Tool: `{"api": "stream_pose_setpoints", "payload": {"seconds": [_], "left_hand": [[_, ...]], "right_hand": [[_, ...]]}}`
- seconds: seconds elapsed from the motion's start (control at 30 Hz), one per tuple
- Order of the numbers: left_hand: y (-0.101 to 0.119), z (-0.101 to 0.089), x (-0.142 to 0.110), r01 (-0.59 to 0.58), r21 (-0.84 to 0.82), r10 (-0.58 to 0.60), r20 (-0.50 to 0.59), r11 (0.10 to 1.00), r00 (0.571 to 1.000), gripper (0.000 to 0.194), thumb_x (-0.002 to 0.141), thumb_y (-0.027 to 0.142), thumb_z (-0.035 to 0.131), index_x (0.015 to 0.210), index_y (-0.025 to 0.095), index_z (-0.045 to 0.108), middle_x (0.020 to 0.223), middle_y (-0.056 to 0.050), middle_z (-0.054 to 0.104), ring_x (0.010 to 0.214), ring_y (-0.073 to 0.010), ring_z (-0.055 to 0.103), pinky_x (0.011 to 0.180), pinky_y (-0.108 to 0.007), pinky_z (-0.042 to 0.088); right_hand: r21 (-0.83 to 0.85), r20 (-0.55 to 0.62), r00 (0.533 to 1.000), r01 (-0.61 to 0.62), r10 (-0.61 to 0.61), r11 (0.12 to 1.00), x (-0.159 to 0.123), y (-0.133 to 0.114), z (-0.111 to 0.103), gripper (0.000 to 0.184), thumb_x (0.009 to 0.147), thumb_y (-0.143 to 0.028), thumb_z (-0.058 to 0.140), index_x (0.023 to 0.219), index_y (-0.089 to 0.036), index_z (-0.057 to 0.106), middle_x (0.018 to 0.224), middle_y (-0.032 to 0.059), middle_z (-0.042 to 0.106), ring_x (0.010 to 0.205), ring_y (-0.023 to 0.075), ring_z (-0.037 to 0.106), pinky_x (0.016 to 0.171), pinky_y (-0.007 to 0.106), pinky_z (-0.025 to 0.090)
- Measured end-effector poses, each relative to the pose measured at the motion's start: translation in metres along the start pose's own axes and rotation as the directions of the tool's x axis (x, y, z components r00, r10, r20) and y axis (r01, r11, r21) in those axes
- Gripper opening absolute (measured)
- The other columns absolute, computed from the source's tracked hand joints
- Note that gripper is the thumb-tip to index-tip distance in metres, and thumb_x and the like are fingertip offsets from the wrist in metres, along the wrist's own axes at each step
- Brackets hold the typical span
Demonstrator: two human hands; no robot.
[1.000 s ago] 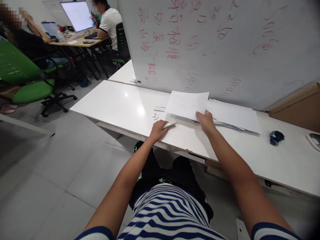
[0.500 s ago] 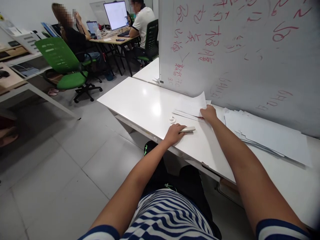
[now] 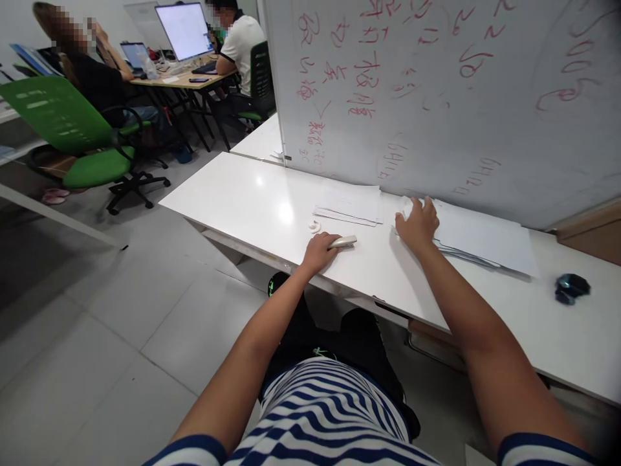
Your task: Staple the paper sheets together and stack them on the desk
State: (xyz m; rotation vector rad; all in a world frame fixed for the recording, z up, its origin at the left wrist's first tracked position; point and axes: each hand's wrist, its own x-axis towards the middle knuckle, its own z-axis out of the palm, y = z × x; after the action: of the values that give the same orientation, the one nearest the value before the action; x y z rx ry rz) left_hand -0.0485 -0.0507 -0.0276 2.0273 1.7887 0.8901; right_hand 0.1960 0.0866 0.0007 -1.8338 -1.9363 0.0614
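My right hand [image 3: 418,223] has let go of the sheet, now lying on the small paper pile [image 3: 348,204], and moved right onto the big paper stack [image 3: 480,236], fingers [image 3: 427,206] spread flat, gripping nothing. My left hand [image 3: 317,251] rests on the table [image 3: 242,194], fingers curled around a pen [image 3: 342,242]. Small white clip [image 3: 314,226] just beside it.

White papers [image 3: 349,202], silver pen [image 3: 342,242], green chair [image 3: 72,129]
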Motion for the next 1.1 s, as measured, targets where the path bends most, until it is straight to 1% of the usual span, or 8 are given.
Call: {"api": "stream_pose_setpoints", "payload": {"seconds": [0.2, 0.27, 0.37, 0.67, 0.77, 0.83, 0.97, 1.1], "left_hand": [[0.001, -0.004, -0.002, -0.032, -0.029, 0.032, 0.006, 0.999, 0.999, 0.03, 0.084, 0.03, 0.057, 0.113, 0.026, 0.063, 0.095, -0.003, 0.063, 0.09, -0.0198, 0.057, 0.08, -0.031, 0.045], [0.002, -0.004, -0.002, -0.025, -0.031, 0.026, 0.007, 0.999, 1.0, 0.03, 0.083, 0.03, 0.058, 0.112, 0.026, 0.063, 0.094, -0.003, 0.063, 0.089, -0.0202, 0.057, 0.079, -0.032, 0.045], [0.002, -0.004, -0.002, -0.028, -0.029, 0.028, -0.009, 0.999, 1.0, 0.03, 0.083, 0.03, 0.058, 0.112, 0.026, 0.064, 0.093, -0.003, 0.063, 0.09, -0.0207, 0.057, 0.08, -0.032, 0.045], [0.004, -0.005, -0.003, -0.002, -0.018, 0.003, 0.009, 1.0, 1.0, 0.03, 0.084, 0.031, 0.057, 0.113, 0.025, 0.063, 0.094, -0.004, 0.062, 0.091, -0.0211, 0.057, 0.079, -0.032, 0.046], [0.005, -0.007, -0.003, 0.004, -0.021, -0.004, 0.016, 1.0, 1.0, 0.031, 0.083, 0.031, 0.056, 0.113, 0.025, 0.063, 0.093, -0.004, 0.063, 0.09, -0.0208, 0.057, 0.079, -0.031, 0.046], [0.006, -0.007, -0.003, -0.001, -0.025, 0.002, 0.013, 1.0, 1.0, 0.03, 0.083, 0.031, 0.057, 0.112, 0.025, 0.063, 0.094, -0.004, 0.063, 0.09, -0.0206, 0.057, 0.079, -0.031, 0.046], [0.006, -0.007, -0.004, 0.018, -0.051, -0.018, 0.006, 0.999, 1.0, 0.029, 0.083, 0.031, 0.057, 0.111, 0.024, 0.063, 0.098, -0.004, 0.064, 0.095, -0.0212, 0.057, 0.082, -0.032, 0.046], [0.004, -0.003, -0.002, 0.058, -0.07, -0.061, -0.053, 0.996, 0.997, 0.028, 0.083, 0.026, 0.057, 0.111, 0.021, 0.061, 0.106, -0.005, 0.064, 0.102, -0.0221, 0.056, 0.09, -0.034, 0.044]], "right_hand": [[-0.076, -0.028, 0.971, -0.237, 0.236, 0.968, -0.035, 0.081, -0.035, 0.06, 0.085, -0.045, 0.045, 0.138, -0.018, 0.035, 0.149, 0.0185, 0.028, 0.136, 0.0341, 0.023, 0.105, 0.06, 0.019], [-0.096, 0.029, 0.956, -0.288, 0.292, 0.953, -0.041, 0.097, -0.038, 0.065, 0.085, -0.053, 0.044, 0.138, -0.017, 0.036, 0.147, 0.0192, 0.031, 0.135, 0.0357, 0.025, 0.105, 0.062, 0.019], [-0.132, 0.08, 0.955, -0.274, 0.286, 0.952, -0.046, 0.109, -0.035, 0.065, 0.086, -0.058, 0.037, 0.132, -0.014, 0.045, 0.144, 0.0193, 0.039, 0.132, 0.0355, 0.031, 0.104, 0.064, 0.017], [-0.137, -0.046, 0.976, -0.217, 0.212, 0.967, -0.055, 0.099, -0.025, 0.048, 0.092, -0.043, 0.034, 0.123, -0.015, 0.058, 0.136, 0.0168, 0.05, 0.126, 0.0317, 0.041, 0.104, 0.06, 0.018], [-0.095, -0.065, 0.969, -0.244, 0.238, 0.965, -0.054, 0.094, -0.033, 0.043, 0.091, -0.039, 0.037, 0.117, -0.017, 0.063, 0.124, 0.0161, 0.059, 0.115, 0.0297, 0.051, 0.104, 0.058, 0.019], [-0.051, -0.072, 0.961, -0.271, 0.267, 0.961, -0.054, 0.092, -0.04, 0.043, 0.09, -0.04, 0.037, 0.112, -0.017, 0.066, 0.111, 0.0153, 0.065, 0.104, 0.0284, 0.056, 0.101, 0.055, 0.026], [0.129, -0.119, 0.944, -0.293, 0.308, 0.947, -0.058, 0.089, -0.058, 0.047, 0.087, -0.047, 0.039, 0.11, -0.017, 0.068, 0.09, 0.0112, 0.068, 0.086, 0.0271, 0.06, 0.083, 0.044, 0.044], [0.449, -0.16, 0.935, -0.217, 0.317, 0.867, -0.073, 0.075, -0.076, 0.049, 0.085, -0.054, 0.043, 0.108, -0.018, 0.067, 0.083, 0.005, 0.066, 0.077, 0.0223, 0.059, 0.074, 0.037, 0.048]]}}
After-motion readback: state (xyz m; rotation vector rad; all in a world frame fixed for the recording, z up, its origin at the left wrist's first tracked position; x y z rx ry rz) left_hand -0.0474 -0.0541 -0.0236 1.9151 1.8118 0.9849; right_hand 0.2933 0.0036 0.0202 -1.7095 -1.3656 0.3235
